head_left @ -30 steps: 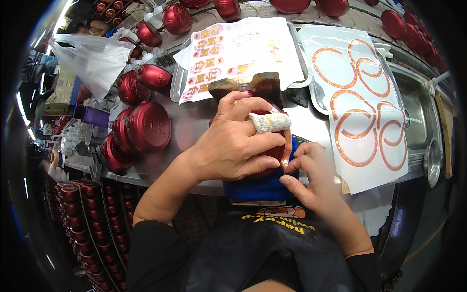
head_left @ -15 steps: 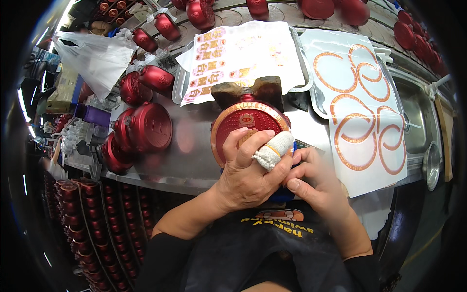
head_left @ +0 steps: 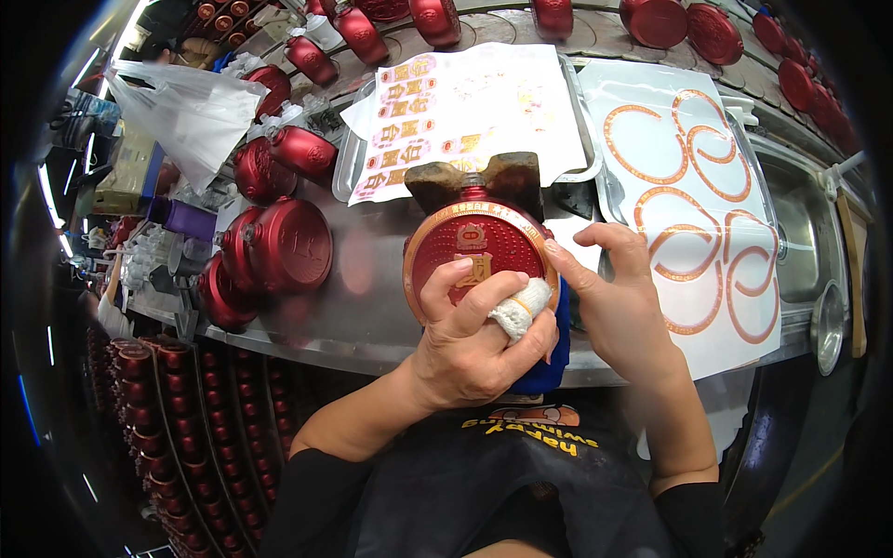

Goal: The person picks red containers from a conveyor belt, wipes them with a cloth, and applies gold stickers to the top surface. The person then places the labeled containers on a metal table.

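A round, flat red bottle [head_left: 446, 246] lies face up with its neck in a dark, notched rest [head_left: 512, 177]. A gold-and-orange ring decal [head_left: 419, 244] runs along its rim, and gold emblems show in the middle. Over the lower part of the face lies my left hand [head_left: 470, 344], fingers bent and apart, tips on the bottle. One of its fingers wears a white fabric cover [head_left: 516, 312] with a yellow band. At the bottle's right rim my right hand [head_left: 623, 307] is open, thumb and index finger apart, one fingertip at the ring.
A sheet of emblem decals [head_left: 465, 102] covers a metal tray [head_left: 595, 167] behind the bottle. Ring decals lie on a clear sheet [head_left: 651, 84] at right, near a sink [head_left: 795, 223]. More red bottles [head_left: 293, 246] stand at left and along the curved conveyor [head_left: 502, 26]. Blue cloth [head_left: 549, 353] lies beneath.
My right hand has moved up from beside the left thumb to the bottle's right rim, its fingers parting. My left hand has slid slightly down the face. Bottles on the conveyor have shifted right.
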Tool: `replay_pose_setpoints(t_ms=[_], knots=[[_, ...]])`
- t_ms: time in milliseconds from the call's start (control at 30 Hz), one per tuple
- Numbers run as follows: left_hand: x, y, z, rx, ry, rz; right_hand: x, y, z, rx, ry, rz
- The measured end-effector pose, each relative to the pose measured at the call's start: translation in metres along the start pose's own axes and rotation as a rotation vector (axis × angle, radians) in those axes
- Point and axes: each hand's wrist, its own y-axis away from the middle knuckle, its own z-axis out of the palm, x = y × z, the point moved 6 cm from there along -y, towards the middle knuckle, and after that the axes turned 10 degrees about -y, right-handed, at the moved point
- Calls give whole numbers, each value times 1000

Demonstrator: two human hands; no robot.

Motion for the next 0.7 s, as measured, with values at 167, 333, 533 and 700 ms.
replay_pose_setpoints(t_ms=[167, 333, 533, 700], knots=[[0, -1, 0, 5, -18, 22, -7, 4, 1, -46, 100, -51], [1, -1, -1, 47, -18, -5, -3, 5, 3, -43, 43, -68], [1, 2, -1, 56, -27, -23, 2, 6, 4, -27, 43, -64], [1, 5, 0, 56, -44, -35, -4, 13, 4, -46, 90, -83]])
